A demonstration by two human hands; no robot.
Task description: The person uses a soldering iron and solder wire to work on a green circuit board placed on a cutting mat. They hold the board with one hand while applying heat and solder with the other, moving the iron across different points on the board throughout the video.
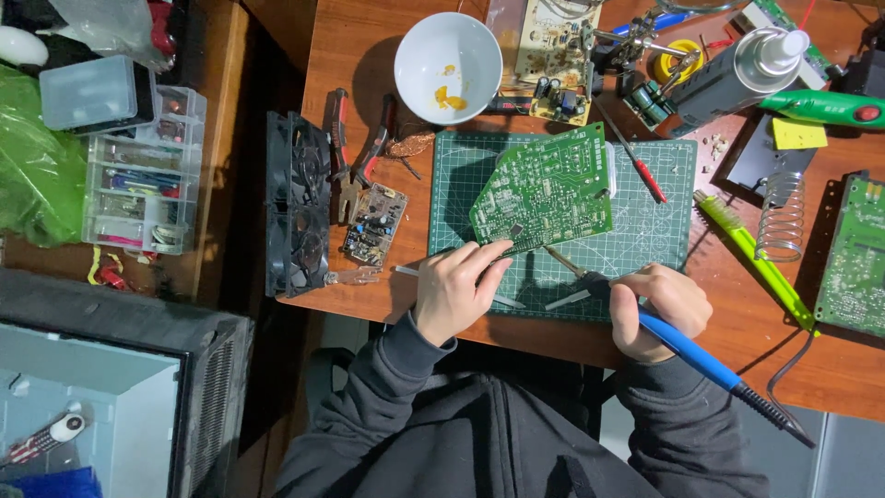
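Observation:
A green circuit board point(548, 189) is tilted up on the green cutting mat point(645, 231). My left hand point(452, 290) grips the board's lower left edge with its fingertips. My right hand point(659, 309) is closed around a blue-handled soldering iron point(687, 346), whose metal tip point(562, 261) points at the board's bottom edge. A thin metal tool lies on the mat between my hands; whether a hand touches it I cannot tell.
A white bowl point(449, 55), pliers point(369, 148), a small circuit board point(375, 224) and black fans point(297, 203) lie left and behind. Right: a red screwdriver point(636, 157), green brush point(756, 258), coil stand point(782, 217), another green board point(853, 258). Plastic drawers point(143, 171) stand far left.

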